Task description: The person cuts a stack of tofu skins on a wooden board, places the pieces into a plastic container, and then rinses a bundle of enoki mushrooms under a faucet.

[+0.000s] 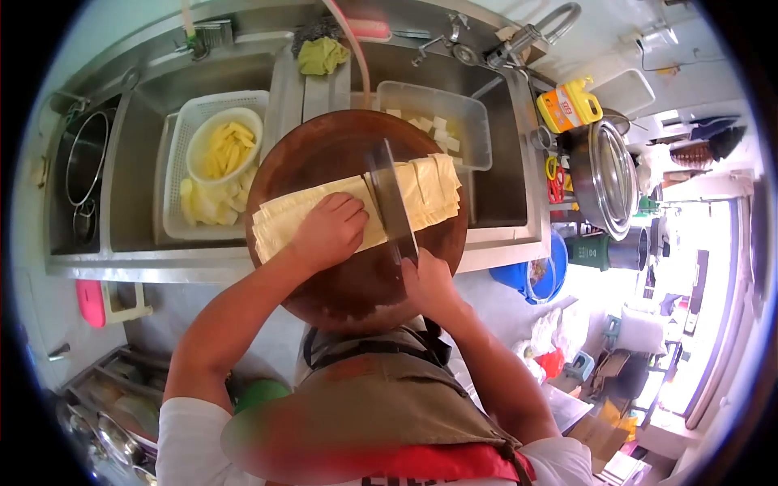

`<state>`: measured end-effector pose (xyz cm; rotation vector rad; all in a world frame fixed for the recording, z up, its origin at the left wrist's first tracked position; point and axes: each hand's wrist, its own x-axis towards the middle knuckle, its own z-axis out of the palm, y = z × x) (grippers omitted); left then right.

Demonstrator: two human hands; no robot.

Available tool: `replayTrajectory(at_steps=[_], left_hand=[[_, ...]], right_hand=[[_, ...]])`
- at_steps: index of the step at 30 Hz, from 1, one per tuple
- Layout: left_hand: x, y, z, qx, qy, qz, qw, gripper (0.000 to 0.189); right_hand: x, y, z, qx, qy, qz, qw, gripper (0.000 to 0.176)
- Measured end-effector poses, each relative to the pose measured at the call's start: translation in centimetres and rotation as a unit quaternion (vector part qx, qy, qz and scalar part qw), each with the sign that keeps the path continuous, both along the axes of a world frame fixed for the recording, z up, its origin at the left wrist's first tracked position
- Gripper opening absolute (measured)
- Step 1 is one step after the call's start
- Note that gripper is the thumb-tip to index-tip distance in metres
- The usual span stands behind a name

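A stack of pale yellow tofu-skin sheets [421,194] lies across a round dark wooden chopping board [324,154]. My left hand [328,231] presses down on the stack with curled fingers, just left of the blade. My right hand [428,279] grips the handle of a cleaver [389,194], whose wide blade stands edge-down across the sheets near their middle.
The board rests over a steel double sink [134,178]. A white basket [180,146] with a bowl of yellow strips [225,150] sits in the left basin. A clear tub [454,109] with pale cubes is behind the board. A steel pot [608,174], yellow jug [567,105] and blue bucket [519,275] stand right.
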<state>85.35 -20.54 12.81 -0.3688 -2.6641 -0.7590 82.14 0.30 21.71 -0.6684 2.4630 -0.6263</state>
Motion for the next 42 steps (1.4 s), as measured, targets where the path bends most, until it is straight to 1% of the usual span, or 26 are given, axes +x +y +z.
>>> replayTrajectory(at_steps=[1,2,4,6,7,9,10,12,15,17,20,23,26,29,32,34,36,39,42], left_hand=[[0.6,-0.3,0.0,-0.009,0.0,0.013,1.0,0.015],[1.4,-0.6,0.1,-0.017,-0.003,0.02,1.0,0.015],[2.2,-0.9,0.1,-0.023,0.0,0.023,0.999,0.016],[2.3,-1.2,0.2,-0.016,0.013,0.017,1.0,0.017],[2.3,-1.2,0.3,-0.017,0.007,0.019,1.0,0.018],[2.2,-1.1,0.6,-0.017,-0.005,0.021,1.0,0.019],[2.2,-1.1,0.5,-0.017,-0.004,0.021,1.0,0.019],[2.2,-1.2,0.4,-0.018,-0.003,0.021,1.0,0.02],[2.1,-1.2,0.2,-0.014,0.01,0.022,1.0,0.018],[2.1,-1.2,0.2,-0.013,0.006,0.017,1.0,0.017],[2.2,-1.2,0.3,-0.019,0.0,0.024,1.0,0.016],[2.3,-1.1,0.2,-0.018,0.007,0.028,0.999,0.014],[2.1,-0.9,0.0,-0.005,0.02,0.035,0.999,0.011],[3.6,-1.0,0.3,-0.01,0.003,0.057,0.998,0.008],[4.9,-2.9,0.7,-0.067,-0.001,0.04,0.997,0.007],[5.8,-3.5,0.6,-0.08,-0.013,0.012,0.997,0.007],[5.2,-4.3,0.6,-0.071,-0.021,-0.002,0.997,0.009],[5.2,-4.3,0.5,-0.05,0.015,0.003,0.999,0.011],[5.2,-4.6,0.6,-0.093,-0.004,-0.005,0.996,0.014]], right_hand=[[0.8,0.5,-0.1,0.002,-0.006,-0.03,1.0,0.012],[1.5,1.3,-0.7,0.009,0.104,0.104,0.989,0.011],[2.5,1.9,-1.6,-0.015,0.171,0.194,0.966,0.011],[2.9,1.1,-1.5,0.005,0.185,0.218,0.958,0.01],[3.3,0.0,-1.4,0.039,0.162,0.195,0.966,0.01],[3.8,-0.4,-1.3,0.086,0.189,0.211,0.955,0.01],[4.0,-0.3,-1.4,0.097,0.239,0.25,0.933,0.01],[4.2,-0.4,-1.5,0.098,0.257,0.256,0.927,0.009],[4.4,-1.2,-0.9,0.078,0.14,0.146,0.976,0.008],[4.3,-2.1,-0.3,0.069,0.032,0.05,0.996,0.008],[3.8,-2.8,-1.7,0.082,0.003,0.002,0.997,0.011],[2.5,-2.9,-2.0,0.048,0.007,0.092,0.995,0.02],[2.0,-2.2,-2.5,-0.002,-0.027,-0.011,1.0,0.022],[2.1,-1.2,-2.1,-0.027,-0.028,-0.046,0.998,0.025],[3.8,-1.4,-0.3,-0.042,-0.025,-0.036,0.998,0.025],[4.9,-1.5,0.1,-0.007,0.027,0.045,0.999,0.024],[5.2,-2.4,0.3,0.011,0.06,0.083,0.995,0.022],[6.8,-3.5,0.4,0.012,0.044,0.065,0.997,0.02],[7.4,-5.4,1.4,0.023,0.039,0.023,0.999,0.02]])
